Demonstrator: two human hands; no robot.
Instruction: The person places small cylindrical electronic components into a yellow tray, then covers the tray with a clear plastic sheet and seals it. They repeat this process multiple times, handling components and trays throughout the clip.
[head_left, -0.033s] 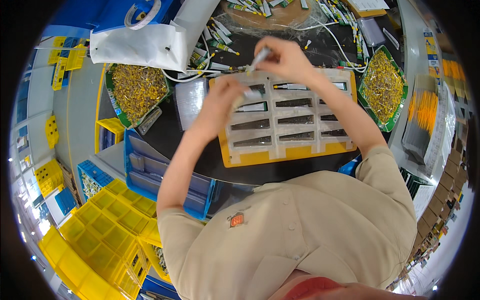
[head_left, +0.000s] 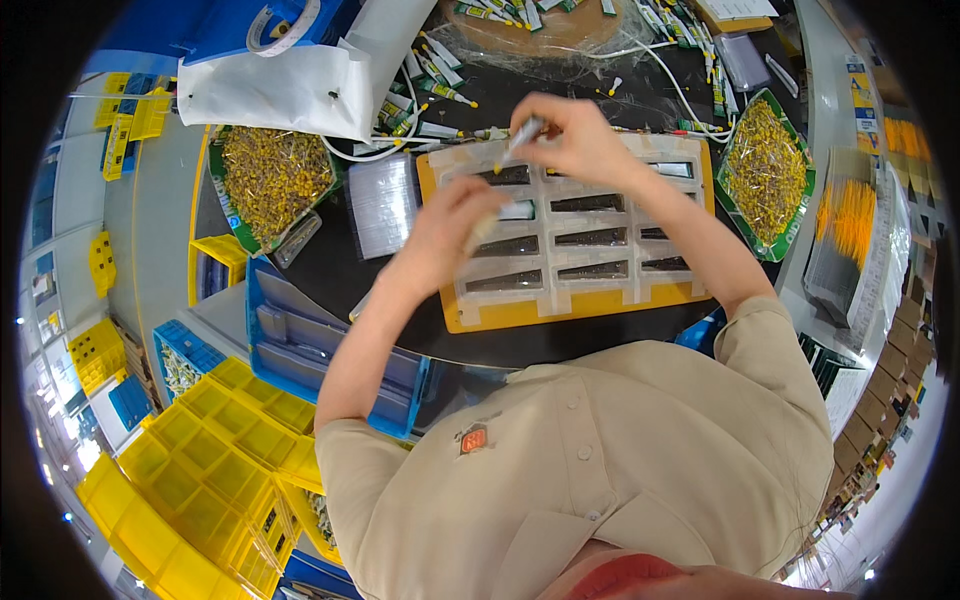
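A yellow board (head_left: 590,312) with a whitish frame of tube-shaped slots lies before me. My right hand (head_left: 572,142) pinches a small tube (head_left: 522,138) above the board's far left part, its yellow cap pointing down toward a slot. Smeared by motion, my left hand (head_left: 447,228) hovers over the left column of slots. Beside its fingertips a white-and-green tube (head_left: 517,211) lies in a slot; whether the fingers touch it cannot be made out. More tubes sit in the far row, partly hidden by my right hand. Several nearer slots (head_left: 592,239) show dark bottoms.
Green trays heaped with small yellow-capped pieces stand left (head_left: 275,180) and right (head_left: 765,170). Loose tubes (head_left: 440,75) and a white cable (head_left: 668,75) lie beyond the board. Clear plastic sheets (head_left: 382,205) are stacked at its left. A blue bin (head_left: 330,350) sits nearer.
My right hand has come nearer with the tube, bringing its cap down to the far left slot. My left hand has shifted slightly toward me.
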